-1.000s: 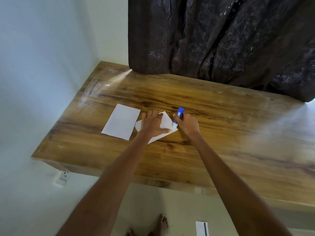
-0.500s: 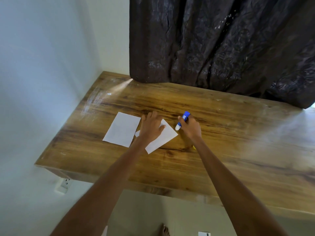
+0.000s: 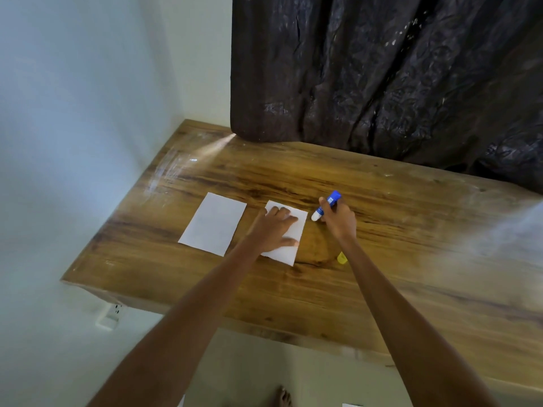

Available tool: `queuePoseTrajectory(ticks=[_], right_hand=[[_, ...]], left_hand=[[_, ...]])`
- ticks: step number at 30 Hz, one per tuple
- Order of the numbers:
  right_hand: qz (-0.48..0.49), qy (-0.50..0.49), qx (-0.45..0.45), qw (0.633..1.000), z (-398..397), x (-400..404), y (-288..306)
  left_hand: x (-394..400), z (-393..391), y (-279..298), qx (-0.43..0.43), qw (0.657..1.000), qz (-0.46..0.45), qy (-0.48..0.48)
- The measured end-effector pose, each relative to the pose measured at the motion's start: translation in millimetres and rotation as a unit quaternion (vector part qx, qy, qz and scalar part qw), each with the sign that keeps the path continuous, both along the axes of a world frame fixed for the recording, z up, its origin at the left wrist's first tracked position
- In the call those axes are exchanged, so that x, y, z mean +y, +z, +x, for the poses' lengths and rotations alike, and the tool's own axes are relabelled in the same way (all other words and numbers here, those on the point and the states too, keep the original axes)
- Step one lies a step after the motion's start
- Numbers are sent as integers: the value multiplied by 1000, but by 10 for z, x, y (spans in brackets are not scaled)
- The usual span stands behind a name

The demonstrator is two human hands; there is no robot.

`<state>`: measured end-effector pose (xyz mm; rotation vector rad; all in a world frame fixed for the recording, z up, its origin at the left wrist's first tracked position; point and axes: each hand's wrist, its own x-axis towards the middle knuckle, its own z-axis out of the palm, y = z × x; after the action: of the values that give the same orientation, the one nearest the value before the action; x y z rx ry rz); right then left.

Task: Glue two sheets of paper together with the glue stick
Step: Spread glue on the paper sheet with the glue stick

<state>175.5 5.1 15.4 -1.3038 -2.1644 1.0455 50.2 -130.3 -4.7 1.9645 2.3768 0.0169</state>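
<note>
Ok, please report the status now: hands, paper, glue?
Left hand flat on right white paper sheet. Right hand grips blue glue stick, tip off paper. Other white sheet apart. Nothing blocking.

Dark curtain hung behind wooden surface; wall socket below its edge; bare foot on floor.

1. The light was soft and dim, with a cool cast on the wall.
2. A pale streak of glare lay across the worktop at its far left corner, and a hazy wash over its right end.
3. Wide-angle distortion bent the worktop's edges; the curtain looked dark, its detail murky.
</note>
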Motion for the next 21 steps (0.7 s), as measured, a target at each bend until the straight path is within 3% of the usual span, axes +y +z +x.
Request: queuePoseTrajectory(ticks=[2, 5, 10, 21], right_hand=[[8, 6, 2, 1000, -54, 3, -12], [28, 19, -5, 999, -159, 15, -19], [36, 21, -33, 999, -359, 72, -41], [77, 40, -104, 991, -505, 131, -51]], left_hand=[[64, 100, -44, 47, 998, 9, 29], [183, 174, -21, 49, 997, 14, 60], [213, 18, 64, 72, 997, -21, 7], [190, 9, 60, 69, 997, -37, 16]])
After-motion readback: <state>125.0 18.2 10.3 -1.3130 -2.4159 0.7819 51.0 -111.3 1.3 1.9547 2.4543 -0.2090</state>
